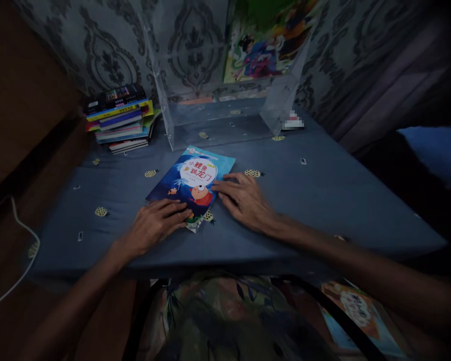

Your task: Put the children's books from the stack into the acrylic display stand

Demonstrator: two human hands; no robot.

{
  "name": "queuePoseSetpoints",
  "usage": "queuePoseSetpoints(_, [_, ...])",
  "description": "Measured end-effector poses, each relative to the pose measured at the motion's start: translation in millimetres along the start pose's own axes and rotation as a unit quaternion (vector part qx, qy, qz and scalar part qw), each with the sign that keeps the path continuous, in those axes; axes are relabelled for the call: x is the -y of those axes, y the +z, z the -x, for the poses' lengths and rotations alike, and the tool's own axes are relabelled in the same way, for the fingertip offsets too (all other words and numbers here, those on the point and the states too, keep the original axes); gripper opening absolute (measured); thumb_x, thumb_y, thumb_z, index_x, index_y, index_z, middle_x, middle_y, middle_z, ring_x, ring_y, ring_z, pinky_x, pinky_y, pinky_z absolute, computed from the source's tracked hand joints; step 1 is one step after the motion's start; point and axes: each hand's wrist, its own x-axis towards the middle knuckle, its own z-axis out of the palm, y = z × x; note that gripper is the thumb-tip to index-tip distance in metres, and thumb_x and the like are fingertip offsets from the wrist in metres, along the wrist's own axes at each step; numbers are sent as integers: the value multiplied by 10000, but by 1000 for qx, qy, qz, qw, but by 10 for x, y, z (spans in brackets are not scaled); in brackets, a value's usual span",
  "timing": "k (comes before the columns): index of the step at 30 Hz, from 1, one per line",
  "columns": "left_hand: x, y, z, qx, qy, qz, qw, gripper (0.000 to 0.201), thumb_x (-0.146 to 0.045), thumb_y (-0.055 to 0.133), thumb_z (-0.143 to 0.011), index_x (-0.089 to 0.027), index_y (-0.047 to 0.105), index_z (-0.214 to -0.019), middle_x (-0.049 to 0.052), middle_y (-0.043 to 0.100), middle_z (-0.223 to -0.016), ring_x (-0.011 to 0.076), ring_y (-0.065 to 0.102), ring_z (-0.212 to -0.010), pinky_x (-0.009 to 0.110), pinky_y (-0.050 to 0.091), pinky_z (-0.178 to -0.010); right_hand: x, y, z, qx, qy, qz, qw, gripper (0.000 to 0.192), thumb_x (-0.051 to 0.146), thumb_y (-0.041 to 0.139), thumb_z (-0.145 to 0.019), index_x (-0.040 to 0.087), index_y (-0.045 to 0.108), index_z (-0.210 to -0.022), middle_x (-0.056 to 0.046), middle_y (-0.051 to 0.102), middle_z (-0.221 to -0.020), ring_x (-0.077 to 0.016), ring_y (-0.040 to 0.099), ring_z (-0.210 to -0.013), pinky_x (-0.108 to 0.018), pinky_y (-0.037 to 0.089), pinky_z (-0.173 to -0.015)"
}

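A blue picture book with a white title circle and a cartoon fish on its cover lies tilted on the cloth-covered table. My left hand rests palm down over the book's lower left edge, its fingers stretched across the cover. At the book's right edge, my right hand lies with its fingers extended and their tips touching the cover. A bit of white page shows under the book's bottom corner.
Behind the book stands a clear acrylic rack holding a colourful picture book. A stack of books sits at the back left. A white cable hangs at left. Another book lies below the table at right.
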Motion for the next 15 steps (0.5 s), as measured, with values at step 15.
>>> queuePoseSetpoints(15, [544, 222, -278, 62, -265, 43, 961, 500, -460, 529, -948, -182, 580, -1360, 161, 609, -1366, 321, 575, -1237, 501, 447, -1045, 202, -55, -76, 76, 42, -33, 996, 338, 341, 522, -991, 215, 651, -1278, -111, 672, -1316, -302, 532, -1277, -556, 398, -1088])
